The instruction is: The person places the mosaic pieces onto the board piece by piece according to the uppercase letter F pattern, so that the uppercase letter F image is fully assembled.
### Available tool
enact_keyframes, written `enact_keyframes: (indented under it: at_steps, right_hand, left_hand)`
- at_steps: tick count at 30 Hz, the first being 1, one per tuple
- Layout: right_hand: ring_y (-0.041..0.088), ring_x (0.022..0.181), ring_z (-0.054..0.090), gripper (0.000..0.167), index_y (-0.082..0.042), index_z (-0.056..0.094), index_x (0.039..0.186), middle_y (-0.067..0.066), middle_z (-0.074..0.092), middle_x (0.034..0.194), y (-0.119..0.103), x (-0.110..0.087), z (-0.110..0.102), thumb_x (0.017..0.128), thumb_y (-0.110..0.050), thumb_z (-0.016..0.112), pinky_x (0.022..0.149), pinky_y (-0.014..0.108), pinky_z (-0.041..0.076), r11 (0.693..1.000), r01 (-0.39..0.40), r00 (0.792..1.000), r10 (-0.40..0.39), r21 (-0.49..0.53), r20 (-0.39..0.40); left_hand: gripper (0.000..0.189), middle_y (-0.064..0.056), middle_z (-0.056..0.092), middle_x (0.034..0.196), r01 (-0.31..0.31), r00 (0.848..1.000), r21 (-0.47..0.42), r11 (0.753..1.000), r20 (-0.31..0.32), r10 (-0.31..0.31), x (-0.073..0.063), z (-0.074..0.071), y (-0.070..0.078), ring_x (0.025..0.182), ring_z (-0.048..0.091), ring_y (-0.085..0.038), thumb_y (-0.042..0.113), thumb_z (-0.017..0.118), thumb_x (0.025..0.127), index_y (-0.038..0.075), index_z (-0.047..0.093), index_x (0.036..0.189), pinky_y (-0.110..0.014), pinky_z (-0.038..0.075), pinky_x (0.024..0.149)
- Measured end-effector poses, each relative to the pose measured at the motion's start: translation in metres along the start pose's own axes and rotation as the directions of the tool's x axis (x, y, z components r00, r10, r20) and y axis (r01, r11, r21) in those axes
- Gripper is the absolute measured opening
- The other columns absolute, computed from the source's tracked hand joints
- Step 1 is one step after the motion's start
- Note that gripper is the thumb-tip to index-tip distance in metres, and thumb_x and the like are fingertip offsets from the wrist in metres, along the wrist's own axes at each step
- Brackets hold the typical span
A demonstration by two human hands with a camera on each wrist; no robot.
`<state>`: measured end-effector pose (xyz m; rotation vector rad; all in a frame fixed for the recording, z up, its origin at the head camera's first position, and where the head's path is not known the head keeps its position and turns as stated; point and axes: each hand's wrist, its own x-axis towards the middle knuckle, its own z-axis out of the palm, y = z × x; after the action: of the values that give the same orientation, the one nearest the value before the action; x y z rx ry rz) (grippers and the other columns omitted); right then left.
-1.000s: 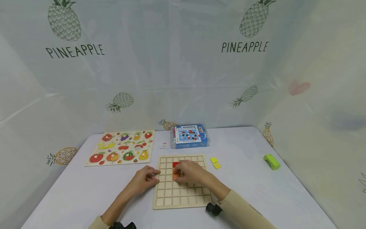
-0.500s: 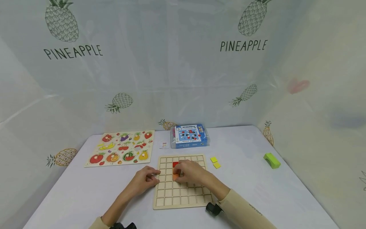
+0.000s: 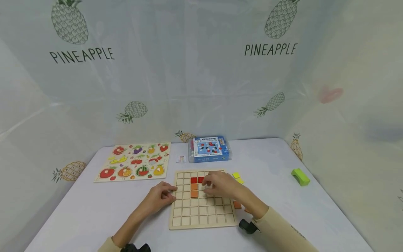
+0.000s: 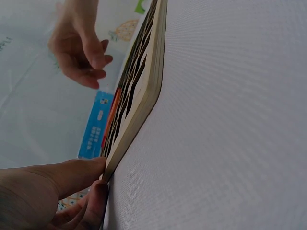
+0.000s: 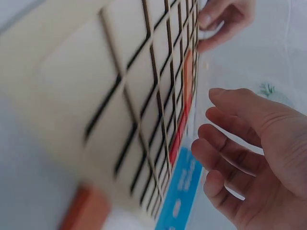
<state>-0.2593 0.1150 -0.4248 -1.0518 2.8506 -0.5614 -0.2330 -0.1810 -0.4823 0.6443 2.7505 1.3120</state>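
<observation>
Midway across the white cloth-topped counter (image 3: 277, 217) lies a pale, square, wooden grid board (image 3: 194, 211). The left hand (image 3: 158, 196) touches its left edge, finger and thumb apart, probably to keep it still. The right hand (image 3: 222, 185) hangs above, loosely spread, holding nothing I can see. Grid lines keep flat, square red tiles (image 3: 194, 180) and orange tiles (image 3: 194, 187) neat.

The left hand (image 3: 161, 195) touches the gridded board (image 3: 194, 211) beneath the right hand (image 3: 223, 184).

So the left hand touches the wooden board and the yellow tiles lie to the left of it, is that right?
Not quite: the yellow tiles lie to the right of the wooden board, as the head view shows. The left hand does touch the board.
</observation>
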Motion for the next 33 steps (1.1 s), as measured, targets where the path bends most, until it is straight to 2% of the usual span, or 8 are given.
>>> enact_keyframes:
  at_steps: [4, 10, 16, 23, 33]
  right_hand:
    - [0.007, 0.070, 0.052, 0.019, -0.016, 0.074, 0.103, -0.003, 0.066, 0.092, 0.015, -0.021, -0.012, 0.087, -0.027, 0.074, 0.061, 0.021, 0.044, 0.999, -0.040, 0.999, 0.040, -0.016, 0.009]
    - [0.007, 0.070, 0.052, 0.025, -0.017, 0.075, 0.103, -0.004, 0.066, 0.094, 0.035, -0.060, -0.017, 0.081, -0.028, 0.079, 0.059, 0.020, 0.043, 0.994, -0.106, 0.994, 0.107, -0.016, 0.035]
    - [0.003, 0.068, 0.049, 0.022, -0.018, 0.075, 0.099, -0.007, 0.065, 0.088, 0.051, -0.086, -0.017, 0.082, -0.030, 0.079, 0.060, 0.018, 0.043, 0.994, -0.108, 0.993, 0.108, -0.002, 0.049]
    - [0.000, 0.064, 0.051, 0.017, -0.018, 0.075, 0.098, -0.009, 0.061, 0.088, 0.060, -0.099, -0.011, 0.083, -0.026, 0.077, 0.059, 0.018, 0.044, 0.992, -0.111, 0.992, 0.107, 0.061, 0.067]
    - [0.000, 0.064, 0.052, 0.016, -0.019, 0.074, 0.097, -0.010, 0.061, 0.089, 0.062, -0.100, -0.005, 0.083, -0.026, 0.077, 0.057, 0.017, 0.044, 0.995, -0.090, 0.995, 0.088, 0.048, 0.040]
  left_hand:
    - [0.032, -0.012, 0.062, 0.108, 0.001, 1.000, 0.001, 1.000, -0.002, -0.001, 0.000, 0.000, 0.001, 0.078, 0.060, -0.003, 0.015, 0.075, 0.086, 0.004, 0.070, 0.115, -0.017, 0.051, 0.068]
    - [0.031, -0.012, 0.062, 0.107, 0.007, 1.000, 0.006, 1.000, -0.006, -0.007, 0.000, -0.001, 0.003, 0.077, 0.059, -0.003, 0.014, 0.075, 0.086, 0.003, 0.070, 0.115, -0.017, 0.051, 0.067]
    - [0.032, -0.012, 0.062, 0.107, -0.006, 1.000, 0.005, 1.000, 0.000, 0.006, 0.000, -0.002, 0.004, 0.078, 0.058, -0.004, 0.015, 0.074, 0.087, 0.003, 0.070, 0.116, -0.017, 0.050, 0.067]
    - [0.032, -0.012, 0.061, 0.107, -0.001, 1.000, -0.007, 1.000, -0.001, 0.001, 0.000, 0.000, 0.003, 0.078, 0.058, -0.005, 0.015, 0.075, 0.086, 0.003, 0.070, 0.115, -0.017, 0.050, 0.067]
    - [0.030, -0.012, 0.062, 0.104, -0.024, 0.999, -0.002, 1.000, -0.038, 0.024, -0.002, 0.002, 0.001, 0.076, 0.058, -0.003, 0.012, 0.075, 0.085, 0.003, 0.071, 0.113, -0.017, 0.050, 0.065]
